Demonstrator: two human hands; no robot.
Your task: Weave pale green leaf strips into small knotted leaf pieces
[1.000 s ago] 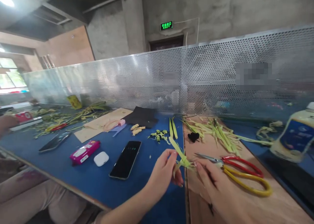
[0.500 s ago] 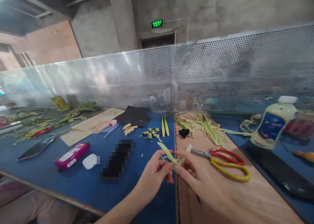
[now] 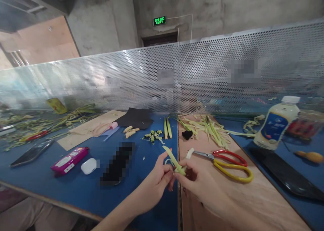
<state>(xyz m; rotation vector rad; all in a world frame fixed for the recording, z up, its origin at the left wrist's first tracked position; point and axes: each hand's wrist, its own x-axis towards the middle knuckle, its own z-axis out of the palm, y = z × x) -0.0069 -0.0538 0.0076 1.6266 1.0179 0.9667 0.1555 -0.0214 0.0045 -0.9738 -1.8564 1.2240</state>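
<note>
1. Reference item: scissors (image 3: 212, 156) with one red and one yellow handle, lying on the brown board (image 3: 253, 199), blades directed left.
2. Workpiece: pale green strip (image 3: 174, 161), left of the scissors, suspended between both hands. The upper end is free and leans left — the lower part is bunched.
3. Left hand (image 3: 162, 175): on the far side of the strip from the scissors. Grip pinched around the bunched part.
4. Right hand (image 3: 199, 178): left of the scissors and nearer the viewer. Grip pinched on the same part of the strip.
5. White piece (image 3: 189, 153): just beside the blade tips of the scissors — whether the right hand touches it cannot be told.
6. Beyond the scissors, on the board: green scraps (image 3: 215, 133) and a black item (image 3: 187, 134).
7. Left of the scissors, on the blue counter (image 3: 83, 190): knotted green pieces (image 3: 152, 136), white case (image 3: 89, 166), magenta pack (image 3: 69, 161).
8. Right of the scissors: upright bottle (image 3: 274, 124) with a blue label.
</note>
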